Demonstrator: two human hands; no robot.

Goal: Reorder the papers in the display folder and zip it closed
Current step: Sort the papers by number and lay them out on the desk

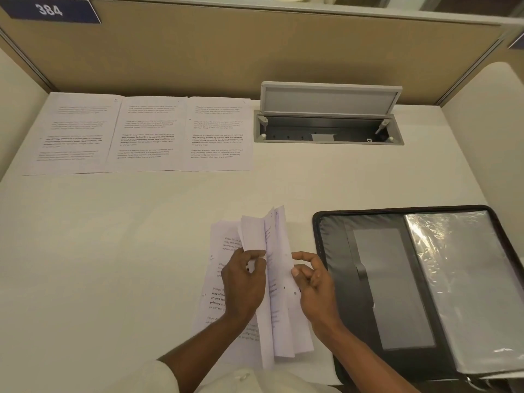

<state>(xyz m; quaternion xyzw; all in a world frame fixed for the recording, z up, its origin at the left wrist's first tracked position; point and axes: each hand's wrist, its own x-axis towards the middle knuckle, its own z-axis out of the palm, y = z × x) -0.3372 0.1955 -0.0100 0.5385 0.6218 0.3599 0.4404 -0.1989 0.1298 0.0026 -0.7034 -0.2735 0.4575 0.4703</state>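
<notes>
A small stack of printed papers (279, 313) lies near the desk's front edge, its upper sheets lifted on edge. My left hand (243, 282) pinches a raised sheet from the left. My right hand (313, 282) holds the raised sheets from the right with thumb and fingers. Under them a flat printed sheet (218, 279) rests on the desk. Three printed pages (147, 134) lie side by side at the back left. The black zip display folder (380, 282) lies open at the right, its clear plastic sleeves (465, 285) showing.
A grey cable hatch (329, 120) stands open in the white desk (113, 265) at the back. A tan partition wall (255, 46) with a blue "384" sign (49, 9) closes the back. Side panels stand at both sides.
</notes>
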